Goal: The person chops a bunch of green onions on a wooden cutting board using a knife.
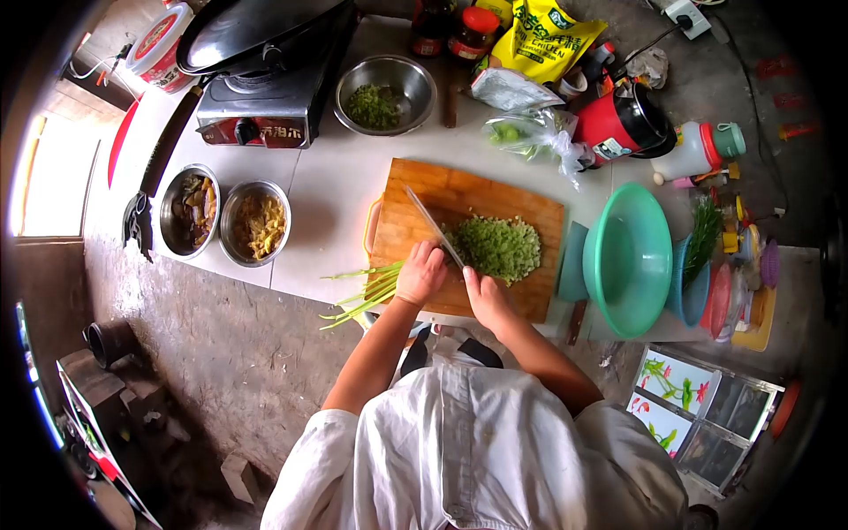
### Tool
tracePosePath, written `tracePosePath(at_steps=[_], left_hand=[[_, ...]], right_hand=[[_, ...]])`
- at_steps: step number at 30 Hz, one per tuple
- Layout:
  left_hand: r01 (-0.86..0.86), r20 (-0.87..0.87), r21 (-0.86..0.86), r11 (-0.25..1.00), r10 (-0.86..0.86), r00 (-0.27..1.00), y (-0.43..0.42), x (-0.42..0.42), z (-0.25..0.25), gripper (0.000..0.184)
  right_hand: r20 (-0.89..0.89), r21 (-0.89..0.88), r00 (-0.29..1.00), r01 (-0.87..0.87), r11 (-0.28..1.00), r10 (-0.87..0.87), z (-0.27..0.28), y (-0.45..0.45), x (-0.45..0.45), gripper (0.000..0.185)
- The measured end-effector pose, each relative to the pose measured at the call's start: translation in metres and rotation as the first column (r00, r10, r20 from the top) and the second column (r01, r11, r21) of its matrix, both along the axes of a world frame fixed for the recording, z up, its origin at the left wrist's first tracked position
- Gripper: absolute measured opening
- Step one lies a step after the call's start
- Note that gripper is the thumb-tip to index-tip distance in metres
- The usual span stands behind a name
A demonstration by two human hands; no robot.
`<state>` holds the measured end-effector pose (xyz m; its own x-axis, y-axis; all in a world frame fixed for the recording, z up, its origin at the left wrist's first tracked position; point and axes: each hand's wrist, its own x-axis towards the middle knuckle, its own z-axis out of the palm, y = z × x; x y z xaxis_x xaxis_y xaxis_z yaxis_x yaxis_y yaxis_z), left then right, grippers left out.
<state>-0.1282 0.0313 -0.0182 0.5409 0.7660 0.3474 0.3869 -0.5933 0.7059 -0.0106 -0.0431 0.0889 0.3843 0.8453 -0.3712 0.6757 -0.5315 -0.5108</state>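
My left hand (pixel 421 272) is closed on a bunch of long green stalks (pixel 375 290) at the front left of the wooden cutting board (pixel 424 181); their ends stick out past the board's left edge. My right hand (pixel 487 297) grips the near end of a knife (pixel 431 221), its handle mostly hidden in the fingers. The blade slants up and left across the board, just right of my left fingers. A pile of chopped green pieces (pixel 499 249) lies right of the blade.
Two steel bowls (pixel 256 187) of food stand left, another bowl (pixel 415 71) with chopped greens behind. A stove (pixel 296 110) bears a wok (pixel 256 31). Right of the board are a green basin (pixel 629 261), a red-black container (pixel 609 124) and bottles; a yellow bag (pixel 543 40) lies behind.
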Motion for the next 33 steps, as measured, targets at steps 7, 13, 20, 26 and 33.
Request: tracePosePath(at_steps=[7,13,20,26,33], left_hand=[[0.004,-0.059,-0.028,1.0,-0.006,0.998,-0.001,-0.001,0.003,0.017],[0.035,-0.054,-0.005,0.999,-0.035,0.998,0.0,-0.002,0.001,0.02],[0.066,-0.303,0.169,0.983,-0.011,0.953,-0.007,-0.015,0.024,0.024],[0.093,-0.345,0.144,0.985,-0.038,0.938,-0.006,-0.025,0.025,0.029],[0.114,-0.211,0.111,0.987,-0.089,0.973,-0.004,-0.026,0.001,0.039]], right_hand=[[0.008,-0.32,0.999,-0.036,0.947,0.04,0.015,0.002,-0.003,0.065],[0.1,-0.12,0.995,0.027,0.992,-0.015,-0.008,0.0,-0.012,0.07],[0.055,-0.103,0.998,0.011,0.995,-0.006,-0.007,-0.001,-0.012,0.07],[0.05,-0.095,0.999,0.008,0.995,-0.003,-0.012,-0.003,-0.009,0.07],[0.031,-0.069,0.999,-0.007,0.998,0.01,-0.016,-0.006,-0.007,0.071]])
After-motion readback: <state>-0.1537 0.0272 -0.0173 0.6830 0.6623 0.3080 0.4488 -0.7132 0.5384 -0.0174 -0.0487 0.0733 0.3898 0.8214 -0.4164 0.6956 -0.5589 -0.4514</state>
